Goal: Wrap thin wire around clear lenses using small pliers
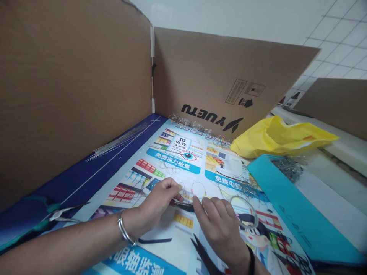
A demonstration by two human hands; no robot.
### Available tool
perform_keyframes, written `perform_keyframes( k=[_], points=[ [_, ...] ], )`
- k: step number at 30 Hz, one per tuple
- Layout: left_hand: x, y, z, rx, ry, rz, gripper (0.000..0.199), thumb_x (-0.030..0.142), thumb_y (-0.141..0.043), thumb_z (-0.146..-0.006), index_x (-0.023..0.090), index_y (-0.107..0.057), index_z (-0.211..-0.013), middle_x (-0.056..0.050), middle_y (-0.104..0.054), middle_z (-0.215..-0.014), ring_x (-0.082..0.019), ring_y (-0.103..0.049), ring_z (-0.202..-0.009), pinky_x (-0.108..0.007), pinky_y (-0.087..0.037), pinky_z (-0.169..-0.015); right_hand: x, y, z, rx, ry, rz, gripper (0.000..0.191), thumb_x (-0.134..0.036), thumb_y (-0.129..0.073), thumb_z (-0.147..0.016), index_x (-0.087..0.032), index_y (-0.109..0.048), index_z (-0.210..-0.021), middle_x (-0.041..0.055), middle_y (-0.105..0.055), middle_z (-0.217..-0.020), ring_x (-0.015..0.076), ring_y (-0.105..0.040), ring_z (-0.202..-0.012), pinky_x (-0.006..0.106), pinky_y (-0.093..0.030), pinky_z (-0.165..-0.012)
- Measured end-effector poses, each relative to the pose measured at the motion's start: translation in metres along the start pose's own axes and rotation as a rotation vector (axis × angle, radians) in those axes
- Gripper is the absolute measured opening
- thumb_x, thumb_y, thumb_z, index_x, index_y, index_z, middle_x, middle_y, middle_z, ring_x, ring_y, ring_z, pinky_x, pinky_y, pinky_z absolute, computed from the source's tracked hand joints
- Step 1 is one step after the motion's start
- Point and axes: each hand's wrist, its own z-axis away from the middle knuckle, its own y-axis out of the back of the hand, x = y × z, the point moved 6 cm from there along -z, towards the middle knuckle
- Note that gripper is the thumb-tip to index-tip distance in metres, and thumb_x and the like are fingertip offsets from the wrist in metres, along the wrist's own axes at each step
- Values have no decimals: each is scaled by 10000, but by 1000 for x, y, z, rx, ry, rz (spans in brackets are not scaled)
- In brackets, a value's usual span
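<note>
My left hand (162,198), with a silver bangle (125,228) at its wrist, pinches thin wire (182,187) between thumb and fingertips. My right hand (219,219) is closed opposite it, its fingers curled; what they hold is hidden. A fine wire loop (198,188) shows just above the right fingertips. Between the two hands is a dark, slim object (185,206) whose kind I cannot make out. Below the right hand, a dark pointed tool (203,250) lies with its two tips apart. A coil of pale wire (254,214) rests beside the right hand.
Green-handled pliers (54,217) lie at the left. Straight wires (120,141) lie along the cardboard wall (74,88). Wire scraps (195,124) line the back cardboard panel (212,68). At right are a yellow bag (263,133) and a turquoise box (289,202) holding wire pieces (288,168).
</note>
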Motion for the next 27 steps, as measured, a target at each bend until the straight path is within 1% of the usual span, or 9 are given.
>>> perform_keyframes(
  k=[13, 21, 27],
  points=[
    [-5, -1, 1, 8, 43, 35, 154, 246, -550, -735, 175, -478, -619, 11, -576, -584, -110, -517, -575, -241, -375, -610, 0, -3, 1, -25, 9, -2, 277, -107, -403, -867, -115, -596, -1066, 99, -581, -879, 240, -468, -824, 410, -346, -758],
    [-4, -3, 2, 2, 44, 41, 158, 237, -552, -725, 176, -473, -603, 18, -561, -563, -107, -506, -565, -232, -369, -590, 1, -4, 1, -35, 3, -14, 260, -118, -412, -870, -135, -598, -1051, 88, -577, -851, 216, -461, -785, 390, -342, -735],
    [-4, -1, 1, 19, 44, -12, 176, 254, -549, -724, 178, -461, -593, 30, -526, -546, -95, -449, -530, -227, -339, -547, 0, -4, 1, -23, 1, -13, 272, -109, -403, -870, -125, -594, -1063, 96, -575, -863, 220, -464, -793, 397, -341, -738]
  ],
)
